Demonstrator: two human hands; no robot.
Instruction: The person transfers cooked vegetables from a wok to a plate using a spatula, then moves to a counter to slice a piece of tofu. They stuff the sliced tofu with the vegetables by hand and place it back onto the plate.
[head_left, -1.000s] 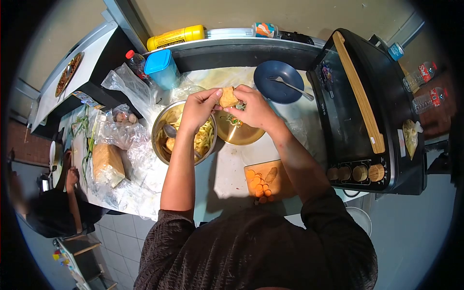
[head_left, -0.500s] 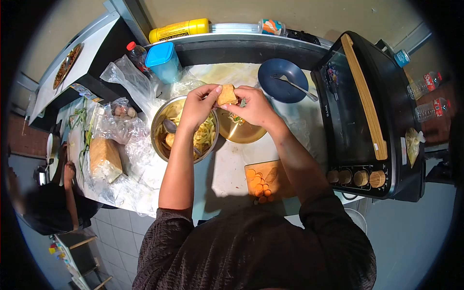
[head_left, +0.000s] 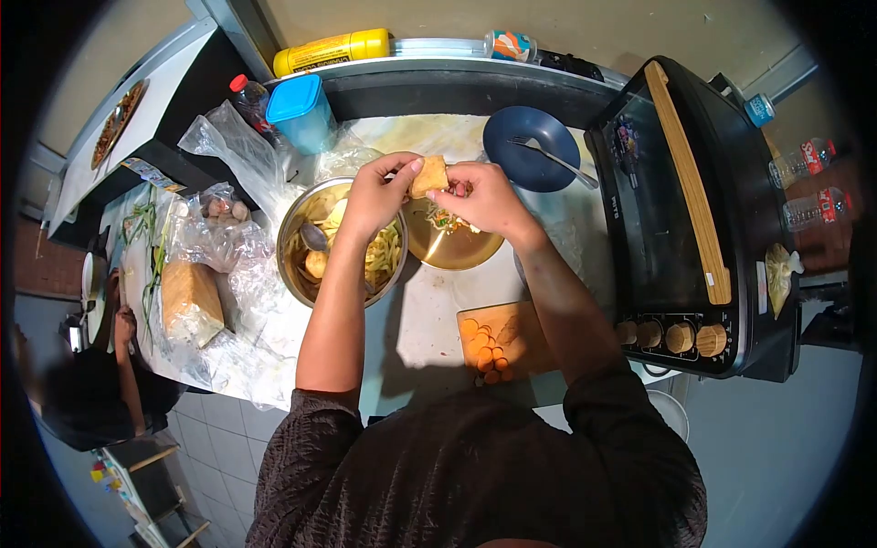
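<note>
A golden-brown square piece of fried tofu [head_left: 429,175] is held up over a gold-coloured plate [head_left: 461,258]. My left hand [head_left: 377,194] pinches its left side between thumb and fingers. On its right, my right hand [head_left: 491,203] has its thumb against the lower edge, with the fingers curled behind. Shredded vegetables [head_left: 445,217] lie on the plate, partly covered by my right hand. Left of the plate stands a metal pot [head_left: 281,260] holding pale cut strips, a rounded yellowish piece and a spoon [head_left: 314,237]; my left forearm crosses over it.
A dark blue bowl [head_left: 512,128] with a fork stands behind, near a black oven [head_left: 671,210] on the right. Carrot slices [head_left: 484,347] lie on a cutting board [head_left: 525,338]. Plastic bags [head_left: 242,247] and a blue-lidded container [head_left: 301,119] are left. Another person [head_left: 119,365] is far left.
The tofu has turned slightly and risen a little in my hands. My right fingers have shifted beside it, and more of the shredded vegetables shows. The camera view has moved slightly.
</note>
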